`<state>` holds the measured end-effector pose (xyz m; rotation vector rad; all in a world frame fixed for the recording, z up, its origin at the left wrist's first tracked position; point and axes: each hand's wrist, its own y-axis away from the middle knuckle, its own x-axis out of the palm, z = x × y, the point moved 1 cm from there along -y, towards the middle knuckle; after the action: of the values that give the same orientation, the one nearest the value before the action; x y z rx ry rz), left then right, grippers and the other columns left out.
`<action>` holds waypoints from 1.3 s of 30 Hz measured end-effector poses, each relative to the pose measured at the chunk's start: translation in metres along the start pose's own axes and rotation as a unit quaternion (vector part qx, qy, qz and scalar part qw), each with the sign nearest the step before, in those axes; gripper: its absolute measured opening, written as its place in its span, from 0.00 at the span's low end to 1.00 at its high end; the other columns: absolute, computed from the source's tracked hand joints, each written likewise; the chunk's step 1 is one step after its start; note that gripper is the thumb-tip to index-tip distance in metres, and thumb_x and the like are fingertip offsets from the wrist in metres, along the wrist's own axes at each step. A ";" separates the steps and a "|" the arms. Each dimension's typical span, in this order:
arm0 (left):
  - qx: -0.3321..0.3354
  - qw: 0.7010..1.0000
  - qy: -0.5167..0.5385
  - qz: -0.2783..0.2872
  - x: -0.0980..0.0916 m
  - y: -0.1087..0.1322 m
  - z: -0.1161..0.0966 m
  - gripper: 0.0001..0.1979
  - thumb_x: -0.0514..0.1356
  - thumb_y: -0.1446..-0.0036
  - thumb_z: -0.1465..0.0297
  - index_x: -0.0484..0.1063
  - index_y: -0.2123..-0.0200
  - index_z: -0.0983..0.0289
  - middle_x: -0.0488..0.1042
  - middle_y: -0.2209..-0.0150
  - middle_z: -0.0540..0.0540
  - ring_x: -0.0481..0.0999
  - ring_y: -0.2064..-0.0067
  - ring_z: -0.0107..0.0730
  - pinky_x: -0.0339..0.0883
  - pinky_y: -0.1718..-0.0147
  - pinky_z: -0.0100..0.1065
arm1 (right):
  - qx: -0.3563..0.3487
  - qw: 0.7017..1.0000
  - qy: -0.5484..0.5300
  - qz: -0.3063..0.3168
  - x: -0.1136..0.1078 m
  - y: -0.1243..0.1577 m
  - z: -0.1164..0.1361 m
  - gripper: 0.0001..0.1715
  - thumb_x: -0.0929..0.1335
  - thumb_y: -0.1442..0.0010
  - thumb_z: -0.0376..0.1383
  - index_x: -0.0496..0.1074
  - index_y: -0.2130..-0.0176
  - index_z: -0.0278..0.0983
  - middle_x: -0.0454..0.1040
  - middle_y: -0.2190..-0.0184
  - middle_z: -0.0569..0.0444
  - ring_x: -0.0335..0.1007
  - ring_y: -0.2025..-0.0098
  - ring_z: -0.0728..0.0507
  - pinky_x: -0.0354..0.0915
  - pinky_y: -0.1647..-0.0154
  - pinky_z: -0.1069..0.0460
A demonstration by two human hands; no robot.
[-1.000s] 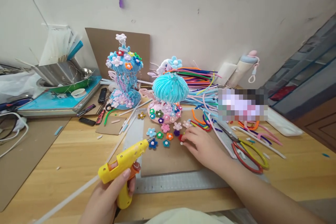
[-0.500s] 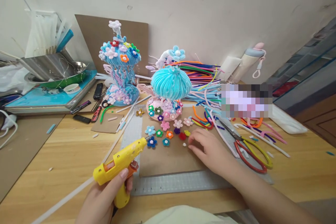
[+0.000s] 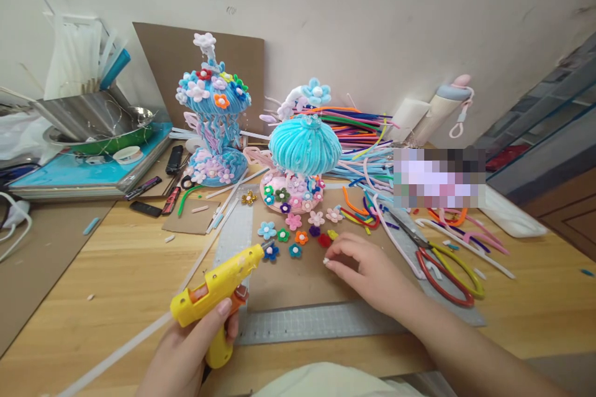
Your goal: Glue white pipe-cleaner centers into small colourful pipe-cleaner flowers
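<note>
My left hand (image 3: 200, 341) is wrapped round the handle of a yellow glue gun (image 3: 218, 282), whose tip reaches a dark blue flower (image 3: 271, 252). A long glue stick (image 3: 116, 347) trails from its rear. The thumb and forefinger of my right hand (image 3: 367, 267) pinch a small white piece (image 3: 326, 261) above the cardboard (image 3: 298, 288). Several small fuzzy flowers lie around, among them an orange one (image 3: 302, 237) and a red one (image 3: 325, 240). Behind them stands a turquoise domed craft (image 3: 305, 146) on a pink base (image 3: 274, 198) with flowers.
A second, flower-topped blue craft (image 3: 216, 105) stands at the back left. Scissors (image 3: 447, 273) with red and yellow handles lie right of my right hand. A metal bowl (image 3: 88, 115) sits far left. Pipe cleaners (image 3: 358, 127) are heaped behind, near a bottle (image 3: 442, 105).
My right hand has moved slightly left, and its thumb and forefinger have closed on the small white piece. The glue gun has shifted slightly right in my left hand.
</note>
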<state>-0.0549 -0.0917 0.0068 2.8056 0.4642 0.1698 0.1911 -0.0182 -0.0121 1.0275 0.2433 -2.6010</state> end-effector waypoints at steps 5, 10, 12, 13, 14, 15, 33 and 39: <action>-0.011 1.000 0.002 0.012 0.005 -0.002 0.008 0.13 0.66 0.58 0.62 0.74 0.71 0.64 0.73 0.76 0.52 0.64 0.77 0.29 0.59 0.76 0.30 | 0.120 0.930 -0.340 0.073 -0.001 0.009 0.023 0.09 0.69 0.45 0.40 0.70 0.68 0.36 0.65 0.72 0.57 0.58 0.71 0.49 0.54 0.70 0.54; 0.006 0.999 0.028 -0.017 0.023 0.000 0.009 0.21 0.70 0.66 0.64 0.73 0.64 0.62 0.76 0.68 0.53 0.69 0.71 0.32 0.61 0.75 0.29 | 0.166 0.801 -0.561 0.128 0.010 0.015 0.042 0.14 0.73 0.51 0.40 0.71 0.67 0.34 0.60 0.77 0.60 0.50 0.76 0.53 0.49 0.75 0.56; 0.019 0.999 0.038 0.016 0.031 0.002 0.007 0.21 0.70 0.66 0.65 0.72 0.65 0.63 0.76 0.68 0.54 0.70 0.71 0.33 0.62 0.74 0.30 | 0.169 0.782 -0.583 0.140 0.015 0.015 0.047 0.14 0.74 0.51 0.40 0.72 0.68 0.34 0.60 0.78 0.60 0.50 0.77 0.53 0.48 0.75 0.56; 0.023 0.998 0.044 0.034 0.034 0.003 0.006 0.21 0.70 0.65 0.65 0.72 0.65 0.63 0.76 0.68 0.54 0.70 0.72 0.32 0.63 0.73 0.30 | 0.167 0.783 -0.583 0.140 0.017 0.015 0.050 0.14 0.74 0.51 0.41 0.72 0.68 0.35 0.60 0.77 0.60 0.50 0.77 0.53 0.49 0.75 0.56; 0.026 0.997 0.051 0.050 0.037 0.003 0.005 0.20 0.70 0.65 0.65 0.71 0.65 0.62 0.76 0.69 0.54 0.70 0.72 0.33 0.64 0.72 0.31 | 0.164 0.790 -0.575 0.135 0.019 0.014 0.052 0.14 0.74 0.51 0.41 0.72 0.68 0.35 0.61 0.77 0.60 0.50 0.77 0.53 0.49 0.75 0.56; 0.027 0.996 0.057 0.066 0.039 0.004 0.004 0.19 0.70 0.64 0.66 0.71 0.66 0.62 0.76 0.69 0.54 0.71 0.71 0.33 0.65 0.71 0.33 | 0.158 0.801 -0.562 0.128 0.021 0.014 0.053 0.14 0.74 0.51 0.41 0.72 0.68 0.35 0.62 0.76 0.60 0.52 0.76 0.53 0.50 0.74 0.57; 0.014 0.996 0.051 0.073 0.019 0.013 0.010 0.14 0.62 0.51 0.57 0.73 0.67 0.62 0.70 0.78 0.50 0.66 0.75 0.29 0.62 0.73 0.30 | 0.123 0.826 -0.548 0.051 0.026 0.018 0.053 0.12 0.73 0.50 0.42 0.71 0.69 0.37 0.61 0.77 0.60 0.50 0.77 0.53 0.49 0.75 0.56; -0.055 0.996 0.076 0.009 0.003 0.026 0.023 0.18 0.70 0.65 0.58 0.77 0.71 0.61 0.78 0.69 0.55 0.74 0.69 0.38 0.70 0.70 0.33 | 0.090 0.887 -0.450 -0.051 0.018 0.017 0.053 0.10 0.70 0.45 0.42 0.70 0.69 0.37 0.61 0.75 0.59 0.52 0.75 0.51 0.52 0.75 0.56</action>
<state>-0.0408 -0.1201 -0.0069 2.7014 0.4503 0.4025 0.1516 -0.0534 0.0129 -0.2356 -0.1843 -2.9126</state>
